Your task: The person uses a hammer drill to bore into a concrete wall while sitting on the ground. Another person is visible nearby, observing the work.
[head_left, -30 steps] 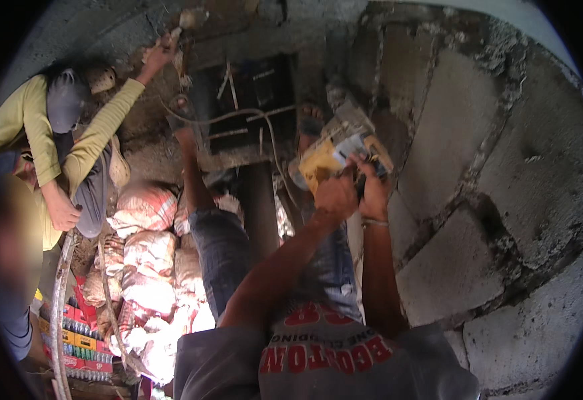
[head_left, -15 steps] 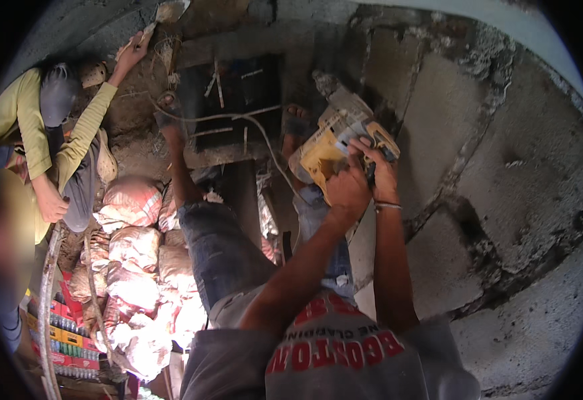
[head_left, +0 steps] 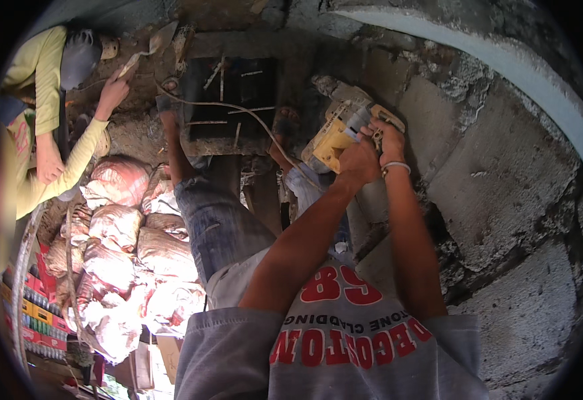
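Note:
Both my hands are closed on a yellow and grey power hammer drill [head_left: 329, 141]. My left hand [head_left: 359, 160] grips it at its near side, the arm stretched across my body. With a band at the wrist, my right hand [head_left: 390, 141] wraps round the handle end beside the left one. The dusty grey front of the tool points up and left, close to the concrete block wall [head_left: 465, 147]; whether its tip touches the wall I cannot tell. A cord [head_left: 258, 121] trails from the tool across to the left.
A dark square opening with rods across it [head_left: 201, 123] lies between my feet. At left, a co-worker in a yellow sleeve [head_left: 71, 177] holds a trowel [head_left: 163, 39]. Filled sacks [head_left: 119, 180], bottle crates [head_left: 38, 313] and a bent pole [head_left: 21, 287] stand below them.
The view has shifted, so the sacks and wall sit higher. My hands stay on the hammer drill. The co-worker's hand with the trowel appears lower and farther left.

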